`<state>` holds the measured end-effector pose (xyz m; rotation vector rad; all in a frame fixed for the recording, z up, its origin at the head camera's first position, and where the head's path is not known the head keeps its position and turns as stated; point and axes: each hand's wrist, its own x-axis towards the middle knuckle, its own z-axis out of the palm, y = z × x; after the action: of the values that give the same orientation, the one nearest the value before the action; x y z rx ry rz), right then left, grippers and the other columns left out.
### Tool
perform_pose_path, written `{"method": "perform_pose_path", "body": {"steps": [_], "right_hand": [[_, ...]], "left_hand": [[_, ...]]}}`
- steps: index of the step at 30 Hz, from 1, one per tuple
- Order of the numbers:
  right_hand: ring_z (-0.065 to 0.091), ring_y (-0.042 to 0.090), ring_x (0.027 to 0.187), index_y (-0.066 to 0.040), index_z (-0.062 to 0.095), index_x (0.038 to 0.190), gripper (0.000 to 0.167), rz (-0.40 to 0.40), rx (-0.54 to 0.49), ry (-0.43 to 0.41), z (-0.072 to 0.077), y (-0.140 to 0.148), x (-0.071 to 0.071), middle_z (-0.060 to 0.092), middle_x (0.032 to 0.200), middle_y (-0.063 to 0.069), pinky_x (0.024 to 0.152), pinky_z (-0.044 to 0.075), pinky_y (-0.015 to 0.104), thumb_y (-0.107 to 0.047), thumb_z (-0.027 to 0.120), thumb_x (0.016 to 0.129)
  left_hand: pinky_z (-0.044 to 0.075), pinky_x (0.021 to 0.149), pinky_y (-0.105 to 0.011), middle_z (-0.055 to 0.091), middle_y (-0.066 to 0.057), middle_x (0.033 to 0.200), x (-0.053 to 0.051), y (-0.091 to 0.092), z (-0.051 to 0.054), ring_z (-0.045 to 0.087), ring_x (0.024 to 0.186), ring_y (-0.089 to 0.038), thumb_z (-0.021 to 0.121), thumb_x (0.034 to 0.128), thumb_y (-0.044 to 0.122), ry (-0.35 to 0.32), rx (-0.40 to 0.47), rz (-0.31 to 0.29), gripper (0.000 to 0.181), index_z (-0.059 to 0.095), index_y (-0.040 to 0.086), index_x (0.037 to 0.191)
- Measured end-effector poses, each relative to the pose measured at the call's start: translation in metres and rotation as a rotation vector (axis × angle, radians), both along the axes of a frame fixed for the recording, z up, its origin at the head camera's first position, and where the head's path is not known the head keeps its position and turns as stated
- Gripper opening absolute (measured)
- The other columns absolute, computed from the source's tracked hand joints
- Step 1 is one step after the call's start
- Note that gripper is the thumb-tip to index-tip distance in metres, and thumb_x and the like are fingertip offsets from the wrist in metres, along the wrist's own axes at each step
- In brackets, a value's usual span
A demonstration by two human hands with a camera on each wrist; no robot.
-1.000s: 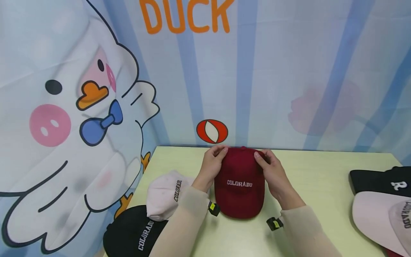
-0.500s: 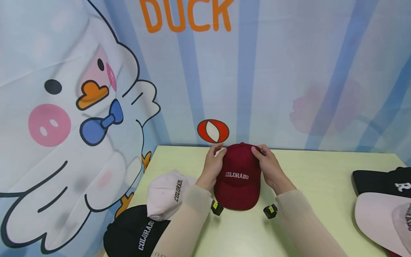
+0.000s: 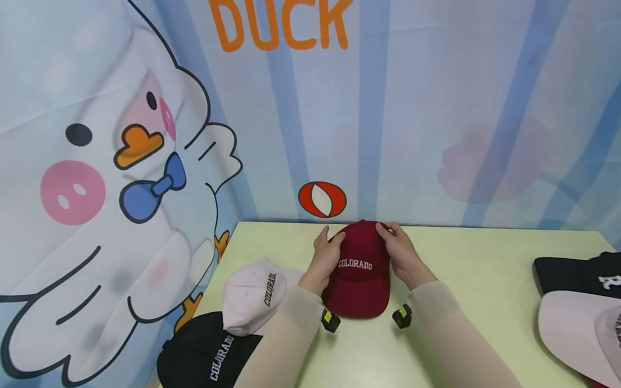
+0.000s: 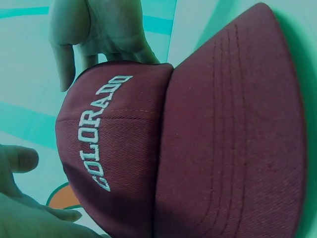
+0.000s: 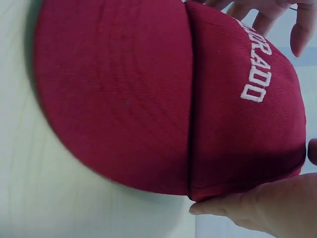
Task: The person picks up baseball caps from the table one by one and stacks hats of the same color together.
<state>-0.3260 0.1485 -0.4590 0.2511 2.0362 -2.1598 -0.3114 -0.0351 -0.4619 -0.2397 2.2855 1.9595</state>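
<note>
A dark red cap (image 3: 356,269) with white COLORADO lettering is over the pale table, its brim towards the person. My left hand (image 3: 324,261) lies along its left side, thumb near the crown and index finger raised off the cloth. On the other side my right hand (image 3: 405,256) holds the upper crown, its thumb in front and the fingers partly hidden behind. The left wrist view shows the lettered front of the cap (image 4: 114,134) between both hands. In the right wrist view, straight fingers of my right hand (image 5: 267,206) run along the side of the cap (image 5: 233,124).
A white cap (image 3: 252,296) overlaps a black cap (image 3: 204,350) at the left of the table (image 3: 485,269). At the right edge are another black cap (image 3: 563,272) and a pale cap (image 3: 567,323), with a bit of red below. A printed duck curtain (image 3: 412,108) stands behind.
The red cap has shifted slightly left and away from the person, and both hands have moved with it. The left index finger has come away from the cap's edge.
</note>
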Motion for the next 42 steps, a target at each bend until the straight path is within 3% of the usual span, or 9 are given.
{"method": "perform_pose_path", "body": {"steps": [5,9,13,15,17,22,24,31,42], "right_hand": [[0.028,0.026,0.156,-0.015,0.027,0.164,0.057,0.055,-0.071,-0.013,-0.005,0.005,0.001,0.031,0.167,0.012,0.13,0.021,0.041,-0.03,0.044,0.112],[0.009,0.025,0.163,-0.016,0.014,0.168,0.064,0.07,-0.086,-0.031,-0.007,0.01,0.004,0.014,0.175,0.008,0.132,0.011,0.041,-0.025,0.043,0.111],[0.001,0.03,0.163,-0.013,0.009,0.168,0.068,0.071,-0.023,-0.055,-0.004,0.009,0.013,0.006,0.176,0.01,0.132,0.008,0.046,-0.024,0.043,0.11],[0.0,0.033,0.162,-0.011,0.008,0.168,0.07,0.081,0.005,-0.062,-0.002,0.008,0.019,0.007,0.175,0.013,0.131,0.008,0.052,-0.025,0.044,0.11],[0.027,0.037,0.155,-0.01,0.008,0.168,0.07,0.091,0.031,-0.066,0.0,0.007,0.023,0.012,0.174,0.014,0.13,0.011,0.057,-0.025,0.044,0.109],[0.036,0.037,0.151,-0.011,0.007,0.168,0.072,0.119,0.032,-0.07,-0.001,0.002,0.029,0.019,0.173,0.015,0.128,0.017,0.059,-0.026,0.044,0.108],[0.018,0.036,0.16,-0.011,0.007,0.168,0.072,0.131,0.02,-0.068,-0.003,0.001,0.03,0.018,0.173,0.015,0.128,0.019,0.057,-0.026,0.044,0.109],[0.028,0.037,0.157,-0.013,0.01,0.168,0.071,0.14,0.054,-0.069,-0.012,-0.005,0.029,0.028,0.17,0.017,0.127,0.024,0.056,-0.029,0.045,0.108],[0.02,0.034,0.16,-0.017,0.008,0.168,0.075,0.18,0.024,-0.04,-0.016,-0.012,0.027,0.017,0.174,0.013,0.129,0.018,0.053,-0.031,0.049,0.107]], "left_hand": [[0.02,0.126,-0.063,0.013,-0.016,0.172,-0.001,0.0,-0.005,0.023,0.156,-0.04,0.05,0.1044,0.043,-0.016,-0.011,0.015,0.074,0.02,0.015,0.166],[0.021,0.126,-0.061,0.015,-0.017,0.172,-0.001,-0.001,-0.008,0.023,0.156,-0.041,0.05,0.1043,0.043,-0.025,-0.022,0.032,0.074,0.021,0.014,0.166],[0.021,0.126,-0.061,0.018,-0.019,0.171,-0.001,-0.004,-0.01,0.023,0.156,-0.041,0.05,0.1043,0.042,-0.022,-0.036,0.037,0.073,0.023,0.013,0.166],[0.021,0.126,-0.061,0.018,-0.018,0.171,-0.002,-0.006,-0.01,0.023,0.156,-0.041,0.05,0.1043,0.042,-0.02,-0.032,0.036,0.073,0.023,0.013,0.166],[0.02,0.126,-0.062,0.019,-0.019,0.171,-0.002,-0.008,-0.009,0.022,0.156,-0.041,0.05,0.1044,0.043,-0.018,-0.025,0.032,0.073,0.022,0.013,0.166],[0.02,0.126,-0.062,0.017,-0.018,0.171,-0.004,-0.01,-0.011,0.021,0.157,-0.04,0.049,0.1051,0.043,-0.026,-0.017,0.03,0.073,0.021,0.014,0.166],[0.021,0.126,-0.062,0.017,-0.018,0.171,-0.005,-0.01,-0.012,0.022,0.157,-0.041,0.049,0.1053,0.042,-0.028,-0.014,0.038,0.072,0.021,0.014,0.166],[0.023,0.125,-0.062,0.023,-0.02,0.169,-0.007,-0.01,-0.012,0.029,0.153,-0.04,0.047,0.1051,0.041,-0.025,0.01,0.098,0.069,0.025,0.013,0.165],[0.026,0.123,-0.063,0.022,-0.019,0.17,-0.009,-0.014,-0.009,0.032,0.152,-0.04,0.045,0.107,0.039,-0.029,0.056,0.108,0.068,0.023,0.012,0.165]]}}
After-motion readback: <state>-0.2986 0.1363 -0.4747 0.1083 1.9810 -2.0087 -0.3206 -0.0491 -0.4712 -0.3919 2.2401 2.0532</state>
